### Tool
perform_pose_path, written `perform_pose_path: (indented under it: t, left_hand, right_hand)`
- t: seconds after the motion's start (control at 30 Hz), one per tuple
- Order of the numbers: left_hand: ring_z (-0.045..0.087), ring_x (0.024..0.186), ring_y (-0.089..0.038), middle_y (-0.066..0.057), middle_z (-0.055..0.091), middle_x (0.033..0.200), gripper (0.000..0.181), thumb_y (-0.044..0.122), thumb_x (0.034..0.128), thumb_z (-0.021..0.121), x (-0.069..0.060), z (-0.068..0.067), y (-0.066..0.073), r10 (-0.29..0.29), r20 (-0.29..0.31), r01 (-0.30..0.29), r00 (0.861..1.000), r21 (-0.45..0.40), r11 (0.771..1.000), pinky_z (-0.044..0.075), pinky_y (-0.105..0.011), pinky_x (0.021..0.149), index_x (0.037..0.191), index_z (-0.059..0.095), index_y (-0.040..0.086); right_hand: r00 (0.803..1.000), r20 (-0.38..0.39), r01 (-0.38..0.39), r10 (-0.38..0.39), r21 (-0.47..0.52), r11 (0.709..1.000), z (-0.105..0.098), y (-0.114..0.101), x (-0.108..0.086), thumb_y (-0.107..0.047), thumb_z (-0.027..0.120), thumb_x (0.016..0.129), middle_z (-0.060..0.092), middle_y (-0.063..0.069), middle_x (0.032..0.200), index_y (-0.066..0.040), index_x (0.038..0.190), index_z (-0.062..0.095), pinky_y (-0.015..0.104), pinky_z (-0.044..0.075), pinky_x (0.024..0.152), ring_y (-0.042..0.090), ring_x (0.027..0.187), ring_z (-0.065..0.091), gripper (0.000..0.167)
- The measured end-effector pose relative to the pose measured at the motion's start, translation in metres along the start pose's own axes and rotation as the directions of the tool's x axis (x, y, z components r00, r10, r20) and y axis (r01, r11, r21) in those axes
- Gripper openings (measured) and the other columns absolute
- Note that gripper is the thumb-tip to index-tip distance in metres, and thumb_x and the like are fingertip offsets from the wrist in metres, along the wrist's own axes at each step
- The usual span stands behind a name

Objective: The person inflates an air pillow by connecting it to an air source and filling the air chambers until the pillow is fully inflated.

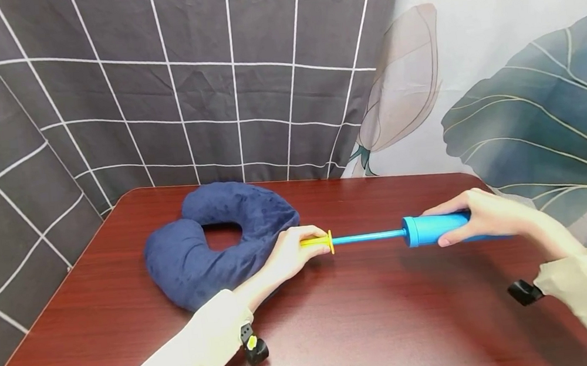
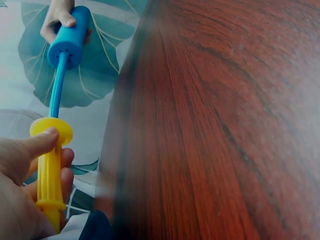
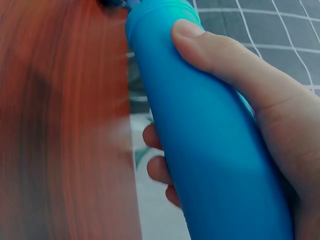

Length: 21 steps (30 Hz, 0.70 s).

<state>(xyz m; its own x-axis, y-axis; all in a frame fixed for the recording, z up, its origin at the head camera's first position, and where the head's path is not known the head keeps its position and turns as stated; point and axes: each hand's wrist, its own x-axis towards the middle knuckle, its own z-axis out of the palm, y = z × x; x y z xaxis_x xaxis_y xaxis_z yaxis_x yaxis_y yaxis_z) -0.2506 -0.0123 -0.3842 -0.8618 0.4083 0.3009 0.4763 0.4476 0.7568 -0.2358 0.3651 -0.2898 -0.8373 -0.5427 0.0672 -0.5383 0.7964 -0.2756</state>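
A hand pump with a blue barrel (image 1: 432, 229) and a yellow handle (image 2: 50, 175) is held level above the table between both hands. Its thin blue rod (image 1: 368, 237) stands drawn out of the barrel. My left hand (image 1: 293, 250) grips the yellow handle, thumb against the round flange. My right hand (image 1: 493, 215) wraps round the barrel; in the right wrist view the thumb lies along one side and fingertips show on the other. Just behind the left hand, a navy U-shaped neck pillow (image 1: 173, 259) lies on the table, partly covered by that hand and forearm.
The reddish-brown wooden table (image 1: 349, 319) spreads under both arms. Behind it hangs a dark grey cloth with a white grid (image 1: 200, 92), and to the right a pale cloth with large leaf prints (image 1: 546, 105). A black camera sits on each wrist.
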Motion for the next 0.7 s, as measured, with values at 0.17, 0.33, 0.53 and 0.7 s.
perform_pose_path:
  t: [0.17, 0.33, 0.53, 0.7]
  left_hand:
    - [0.067, 0.090, -0.016, -0.003, 0.075, 0.100, 0.025, 0.024, 0.0821, 0.080, -0.001, 0.000, 0.000, 0.000, -0.029, 0.000, 1.000, 0.005, 1.000, 0.051, -0.025, 0.084, 0.103, 0.075, 0.012]
    - [0.067, 0.088, -0.015, -0.002, 0.076, 0.099, 0.025, 0.023, 0.0814, 0.081, -0.002, 0.000, 0.000, -0.002, -0.043, 0.002, 0.999, 0.000, 1.000, 0.051, -0.024, 0.083, 0.103, 0.075, 0.011]
    - [0.066, 0.086, -0.014, -0.004, 0.076, 0.097, 0.024, 0.020, 0.0814, 0.080, -0.001, 0.000, 0.001, 0.007, -0.056, -0.007, 0.998, -0.010, 1.000, 0.051, -0.022, 0.081, 0.102, 0.075, 0.009]
    - [0.066, 0.085, -0.014, -0.004, 0.075, 0.095, 0.022, 0.019, 0.0817, 0.080, -0.002, 0.000, 0.001, 0.008, -0.052, -0.010, 0.999, -0.024, 1.000, 0.051, -0.022, 0.081, 0.101, 0.074, 0.009]
  right_hand:
    - [1.000, 0.019, 0.007, -0.007, 0.018, 1.000, 0.009, -0.009, 0.014, -0.043, 0.086, 0.072, 0.074, -0.012, 0.098, -0.023, 0.120, 0.072, 0.021, 0.047, 0.064, -0.002, 0.075, 0.058, 0.054]
    - [0.999, 0.050, -0.012, 0.012, 0.007, 1.000, 0.014, -0.018, 0.027, -0.050, 0.084, 0.072, 0.073, -0.013, 0.098, -0.024, 0.120, 0.072, 0.021, 0.048, 0.066, -0.001, 0.076, 0.059, 0.056]
    - [0.996, 0.083, 0.006, -0.007, 0.017, 1.000, 0.022, -0.028, 0.045, -0.052, 0.082, 0.074, 0.073, -0.012, 0.101, -0.027, 0.122, 0.071, 0.022, 0.048, 0.068, 0.001, 0.080, 0.060, 0.055]
    - [0.994, 0.101, 0.028, -0.030, 0.021, 0.999, 0.032, -0.037, 0.057, -0.055, 0.079, 0.075, 0.073, -0.012, 0.100, -0.027, 0.122, 0.070, 0.022, 0.048, 0.068, 0.001, 0.079, 0.059, 0.056]
